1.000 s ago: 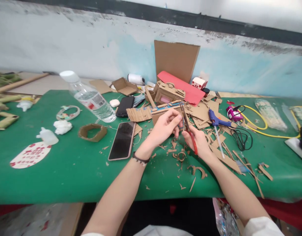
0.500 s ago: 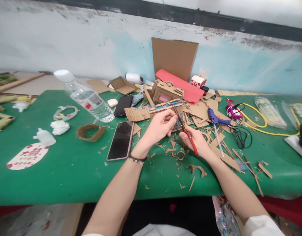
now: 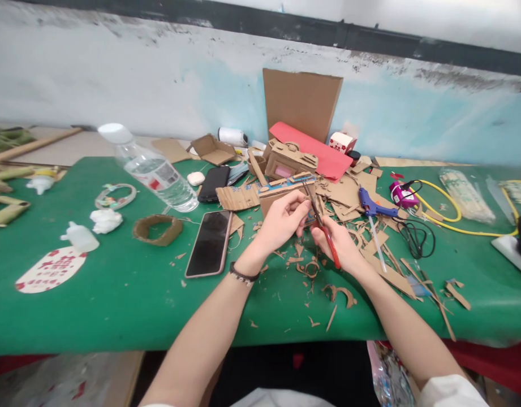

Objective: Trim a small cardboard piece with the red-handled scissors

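Observation:
My right hand (image 3: pixel 337 242) is closed round the red handles of a pair of scissors (image 3: pixel 329 244), whose dark blades point up and away to the left. Beside the blades, my left hand (image 3: pixel 285 217) has its fingers pinched together; whatever they hold is too small to make out. Just beyond both hands lies a cardboard piece with blue print (image 3: pixel 281 185), and behind it stands a cardboard camera-like model (image 3: pixel 291 159). Cardboard scraps (image 3: pixel 310 268) are scattered below the hands on the green table (image 3: pixel 128 308).
Left of my hands are a phone (image 3: pixel 208 244), a cardboard ring (image 3: pixel 157 229) and a tilted water bottle (image 3: pixel 158 175). To the right lie a blue glue gun (image 3: pixel 377 204), a purple device (image 3: pixel 403 195) and a yellow cable (image 3: pixel 449 198). A cardboard sheet (image 3: pixel 302 102) leans on the wall.
My left hand has shifted slightly right, closer to the scissors. The scissors have turned slightly in my right hand. The view has moved a little.

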`<state>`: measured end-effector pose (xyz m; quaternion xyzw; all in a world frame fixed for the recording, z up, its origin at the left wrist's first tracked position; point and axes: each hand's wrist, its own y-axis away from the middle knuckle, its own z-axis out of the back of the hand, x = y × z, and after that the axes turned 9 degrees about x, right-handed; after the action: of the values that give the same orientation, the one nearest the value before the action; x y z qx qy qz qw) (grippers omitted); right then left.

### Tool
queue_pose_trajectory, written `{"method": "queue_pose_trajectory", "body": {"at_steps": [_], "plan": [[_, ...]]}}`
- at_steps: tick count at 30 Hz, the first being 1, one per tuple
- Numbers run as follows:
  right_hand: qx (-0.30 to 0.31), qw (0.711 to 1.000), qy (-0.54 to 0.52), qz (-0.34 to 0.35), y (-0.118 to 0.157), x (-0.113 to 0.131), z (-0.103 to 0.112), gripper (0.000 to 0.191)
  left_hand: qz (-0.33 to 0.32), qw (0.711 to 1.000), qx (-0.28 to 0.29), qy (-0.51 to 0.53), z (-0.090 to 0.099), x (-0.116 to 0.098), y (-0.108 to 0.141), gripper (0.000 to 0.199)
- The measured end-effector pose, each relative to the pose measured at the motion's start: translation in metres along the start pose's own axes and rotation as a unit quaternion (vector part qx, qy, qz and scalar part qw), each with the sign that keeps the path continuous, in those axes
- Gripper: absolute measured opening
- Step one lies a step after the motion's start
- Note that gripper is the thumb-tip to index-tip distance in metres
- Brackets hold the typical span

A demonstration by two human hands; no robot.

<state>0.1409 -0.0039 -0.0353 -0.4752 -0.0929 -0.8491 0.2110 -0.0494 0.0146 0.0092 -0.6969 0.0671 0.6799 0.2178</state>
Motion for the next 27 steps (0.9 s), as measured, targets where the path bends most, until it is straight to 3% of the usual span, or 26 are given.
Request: {"method": "queue_pose_trajectory", "body": {"at_steps": [6, 12, 17, 19, 22, 25, 27], "plan": [[0.029, 1.000, 0.011, -0.001, 0.000, 0.001, 0.002, 0.047, 0.021, 0.999, 0.041, -0.009, 0.016, -0.009, 0.004, 0.027], [-0.002, 0.999, -0.019, -0.036, -0.001, -0.001, -0.006, 0.050, 0.037, 0.997, 0.016, 0.069, 0.008, -0.010, 0.000, 0.028], [0.012, 0.995, -0.095, -0.024, -0.001, 0.005, -0.003, 0.048, 0.005, 0.998, 0.008, 0.059, 0.007, -0.005, -0.001, 0.031], [0.013, 0.988, -0.155, -0.002, -0.001, 0.009, 0.000, 0.046, 0.008, 0.999, 0.029, 0.033, 0.008, -0.007, 0.001, 0.031], [-0.038, 0.973, -0.222, 0.041, -0.001, 0.013, 0.004, 0.044, 0.050, 0.993, 0.101, -0.029, 0.006, -0.013, 0.006, 0.030], [-0.069, 0.968, -0.236, 0.050, -0.002, 0.016, 0.008, 0.041, 0.084, 0.981, 0.164, -0.054, 0.001, -0.017, 0.009, 0.032], [-0.067, 0.969, -0.233, 0.048, -0.001, 0.017, 0.010, 0.040, 0.093, 0.980, 0.170, -0.051, -0.004, -0.016, 0.009, 0.033]]}}
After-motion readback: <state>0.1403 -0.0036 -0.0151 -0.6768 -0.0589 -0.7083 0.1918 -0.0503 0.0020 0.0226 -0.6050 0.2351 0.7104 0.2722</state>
